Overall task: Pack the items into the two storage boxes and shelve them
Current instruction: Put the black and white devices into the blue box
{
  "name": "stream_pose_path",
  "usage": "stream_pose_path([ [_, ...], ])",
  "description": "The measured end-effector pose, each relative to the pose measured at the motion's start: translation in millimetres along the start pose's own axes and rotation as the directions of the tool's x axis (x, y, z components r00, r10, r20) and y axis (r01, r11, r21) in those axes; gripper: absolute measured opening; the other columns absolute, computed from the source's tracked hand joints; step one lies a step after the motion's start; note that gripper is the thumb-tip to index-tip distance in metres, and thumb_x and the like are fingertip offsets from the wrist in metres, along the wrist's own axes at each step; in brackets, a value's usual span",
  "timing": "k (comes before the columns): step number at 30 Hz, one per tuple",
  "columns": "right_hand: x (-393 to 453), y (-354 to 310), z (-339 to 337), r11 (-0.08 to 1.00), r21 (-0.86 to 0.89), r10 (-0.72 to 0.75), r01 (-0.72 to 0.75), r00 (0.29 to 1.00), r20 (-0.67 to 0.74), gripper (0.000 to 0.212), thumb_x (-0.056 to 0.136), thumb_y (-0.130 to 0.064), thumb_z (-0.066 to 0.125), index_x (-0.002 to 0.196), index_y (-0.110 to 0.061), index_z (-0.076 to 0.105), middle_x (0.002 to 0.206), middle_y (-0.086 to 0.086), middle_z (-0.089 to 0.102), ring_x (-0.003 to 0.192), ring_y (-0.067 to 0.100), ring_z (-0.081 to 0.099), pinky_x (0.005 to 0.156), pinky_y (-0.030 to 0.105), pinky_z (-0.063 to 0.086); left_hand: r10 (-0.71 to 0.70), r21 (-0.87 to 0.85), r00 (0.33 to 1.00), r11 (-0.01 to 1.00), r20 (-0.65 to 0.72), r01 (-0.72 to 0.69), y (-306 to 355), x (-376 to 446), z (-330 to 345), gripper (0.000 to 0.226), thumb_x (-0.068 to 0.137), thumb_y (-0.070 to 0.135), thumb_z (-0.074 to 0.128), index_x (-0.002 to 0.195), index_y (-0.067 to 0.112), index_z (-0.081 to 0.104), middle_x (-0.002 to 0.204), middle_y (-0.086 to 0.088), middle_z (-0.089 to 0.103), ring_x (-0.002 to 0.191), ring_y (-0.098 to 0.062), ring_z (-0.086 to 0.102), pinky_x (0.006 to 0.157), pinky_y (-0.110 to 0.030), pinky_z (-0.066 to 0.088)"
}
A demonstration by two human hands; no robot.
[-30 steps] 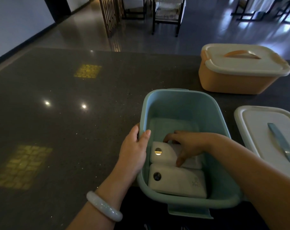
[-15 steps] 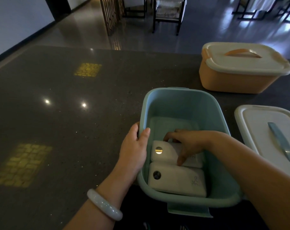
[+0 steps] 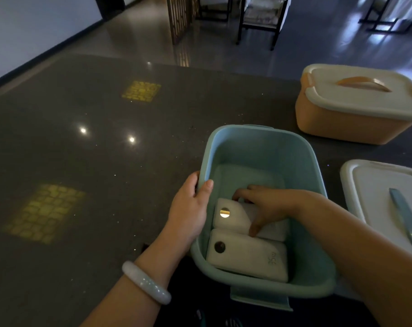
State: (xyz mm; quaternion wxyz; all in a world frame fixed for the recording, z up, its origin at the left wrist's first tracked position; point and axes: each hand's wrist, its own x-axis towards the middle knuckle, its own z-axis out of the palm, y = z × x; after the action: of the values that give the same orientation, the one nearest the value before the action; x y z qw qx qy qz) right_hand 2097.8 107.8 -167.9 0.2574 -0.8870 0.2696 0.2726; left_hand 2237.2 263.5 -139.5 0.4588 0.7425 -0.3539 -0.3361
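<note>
An open light-blue storage box [image 3: 259, 147] stands on the dark table near its front edge. Two white power banks lie side by side on its floor: the near one [image 3: 247, 256] and the far one [image 3: 231, 218]. My left hand [image 3: 190, 208] grips the box's left rim, thumb inside. My right hand [image 3: 264, 206] reaches into the box and holds the far power bank, fingers curled over its far edge and thumb on its near side. The box's white lid [image 3: 384, 199] with a blue handle lies to the right. An orange storage box [image 3: 351, 114] sits closed at the back right.
The dark speckled table [image 3: 94, 161] spreads wide to the left, with bright light reflections on it. Beyond its far edge are a glossy floor, a chair [image 3: 261, 17] and a wooden screen [image 3: 179, 17].
The view has shifted slightly. My right hand stays on the far power bank, which has barely moved. The left hand keeps its grip on the rim.
</note>
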Motion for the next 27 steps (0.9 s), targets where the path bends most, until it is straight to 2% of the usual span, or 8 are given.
stream_pose_path([
  [2,-2,-2,-1,1.000,-0.015,-0.003,0.003,1.000,0.001,0.085,0.064,-0.046,0.082,0.132,-0.041,0.032,0.120,-0.007,0.041,0.114,0.018,0.042,0.098,0.042,0.043,-0.015,0.025,1.000,1.000,0.012,0.015,2,-1,-2,0.034,0.101,0.038,0.043,0.130,0.022,0.053,0.109,0.004,0.064,0.098,-0.009,0.061,0.085,-0.031,0.050],
  [5,-9,-6,-5,1.000,-0.024,-0.020,0.020,1.000,-0.006,0.083,0.069,-0.048,0.078,0.137,-0.040,0.030,0.129,-0.005,0.042,0.117,0.018,0.042,0.098,0.038,0.041,-0.020,0.088,1.000,0.996,0.019,0.018,5,-2,-4,0.032,0.101,0.041,0.042,0.123,0.022,0.054,0.103,0.001,0.064,0.092,-0.013,0.062,0.082,-0.037,0.053],
  [7,-15,-9,-10,0.999,-0.010,-0.038,0.038,0.998,-0.059,0.081,0.075,-0.050,0.074,0.141,-0.037,0.029,0.134,-0.004,0.043,0.118,0.017,0.045,0.100,0.036,0.041,-0.011,0.171,1.000,0.985,0.014,0.008,6,-1,-6,0.038,0.100,0.045,0.041,0.125,0.019,0.053,0.106,-0.001,0.063,0.094,-0.017,0.061,0.079,-0.036,0.052],
  [11,-30,-22,-32,0.992,0.000,-0.124,0.128,0.961,-0.247,0.068,0.084,-0.043,0.066,0.142,-0.033,0.032,0.137,-0.004,0.044,0.119,0.013,0.047,0.100,0.033,0.041,0.042,0.383,0.998,0.923,-0.037,-0.025,7,-4,-22,0.055,0.097,0.054,0.038,0.142,0.023,0.040,0.135,0.000,0.050,0.115,-0.010,0.050,0.088,-0.024,0.043],
  [13,-33,-33,-49,0.983,-0.111,-0.180,0.149,0.905,-0.385,0.066,0.087,-0.037,0.065,0.144,-0.030,0.032,0.139,0.000,0.042,0.123,0.020,0.045,0.101,0.037,0.041,0.095,0.545,0.987,0.839,-0.127,-0.011,6,-13,-35,0.057,0.098,0.050,0.041,0.145,0.019,0.038,0.139,-0.005,0.045,0.125,-0.021,0.045,0.100,-0.035,0.041],
  [16,-29,-65,-74,0.934,-0.300,-0.335,0.197,0.778,-0.531,0.061,0.088,-0.026,0.064,0.142,-0.023,0.036,0.133,0.006,0.044,0.124,0.028,0.043,0.101,0.041,0.039,0.166,0.813,0.963,0.576,-0.213,0.081,5,-32,-56,0.055,0.099,0.049,0.039,0.143,0.017,0.037,0.137,-0.007,0.043,0.125,-0.028,0.042,0.103,-0.042,0.037],
  [19,-16,-111,-84,0.849,-0.439,-0.496,0.293,0.729,-0.472,0.058,0.087,-0.025,0.065,0.139,-0.021,0.039,0.125,0.005,0.045,0.118,0.027,0.045,0.098,0.039,0.040,0.159,0.885,0.946,0.423,-0.281,0.192,2,-58,-80,0.055,0.099,0.051,0.037,0.143,0.018,0.034,0.138,-0.004,0.041,0.125,-0.026,0.041,0.103,-0.040,0.035],
  [27,15,-244,-39,0.601,-0.569,-0.731,0.561,0.674,-0.108,0.060,0.087,-0.025,0.066,0.140,-0.021,0.037,0.133,0.005,0.044,0.123,0.028,0.043,0.100,0.041,0.041,0.003,0.781,0.824,0.320,-0.566,0.536,-34,-164,-142,0.058,0.096,0.052,0.045,0.141,0.017,0.037,0.138,-0.005,0.041,0.126,-0.028,0.040,0.105,-0.041,0.033],
])
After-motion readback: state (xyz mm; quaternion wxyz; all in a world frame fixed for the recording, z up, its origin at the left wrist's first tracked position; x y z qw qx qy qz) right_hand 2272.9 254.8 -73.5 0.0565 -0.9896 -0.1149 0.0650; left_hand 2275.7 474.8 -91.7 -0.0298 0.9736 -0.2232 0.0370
